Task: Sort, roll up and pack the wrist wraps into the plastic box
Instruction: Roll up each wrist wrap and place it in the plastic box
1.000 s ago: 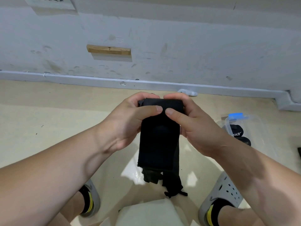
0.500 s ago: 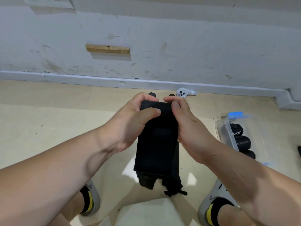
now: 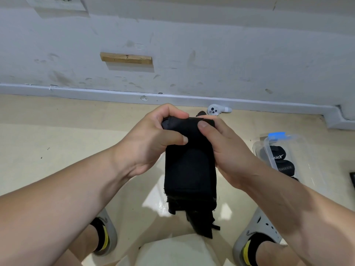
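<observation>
You hold the black fabric wrist wrap (image 3: 190, 166) mid-air above the floor, your left hand (image 3: 148, 143) and right hand (image 3: 226, 148) both pinching its rolled top. The clear plastic box (image 3: 288, 150) sits well right on smooth beige floor (image 3: 57, 135).

Black wrist wrap (image 3: 190, 169); clear plastic box (image 3: 284, 150), blue latch (image 3: 276, 135).

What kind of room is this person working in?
Probably a plain indoor room, perhaps a storeroom or workshop corner: a scuffed white wall, a bare beige floor, and a clear plastic box holding rolled wraps.
</observation>
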